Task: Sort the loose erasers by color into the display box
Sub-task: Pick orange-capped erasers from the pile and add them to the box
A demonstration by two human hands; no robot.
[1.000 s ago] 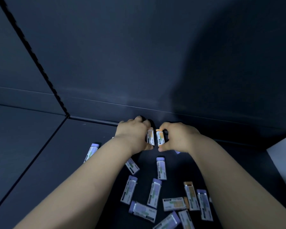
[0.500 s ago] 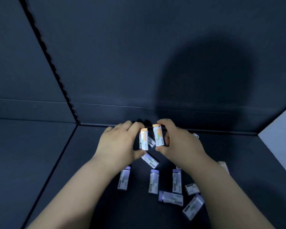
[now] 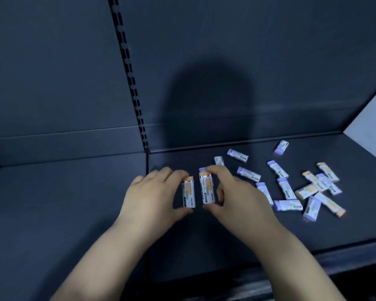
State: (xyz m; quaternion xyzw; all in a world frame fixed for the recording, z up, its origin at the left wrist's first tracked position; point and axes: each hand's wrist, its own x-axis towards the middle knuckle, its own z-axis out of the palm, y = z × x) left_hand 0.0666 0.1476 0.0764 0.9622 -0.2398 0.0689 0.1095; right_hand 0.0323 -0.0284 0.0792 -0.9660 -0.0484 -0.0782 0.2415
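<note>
Head view: at frame centre the left hand pinches an upright orange-tipped eraser in a white printed sleeve, and the right hand pinches a second orange-tipped sleeved eraser just beside it. Loose purple- and orange-tipped sleeved erasers lie scattered right of centre on the dark blue shelf; a purple tip seems to sit behind the second one.

Loose erasers on shelf, right.
</note>
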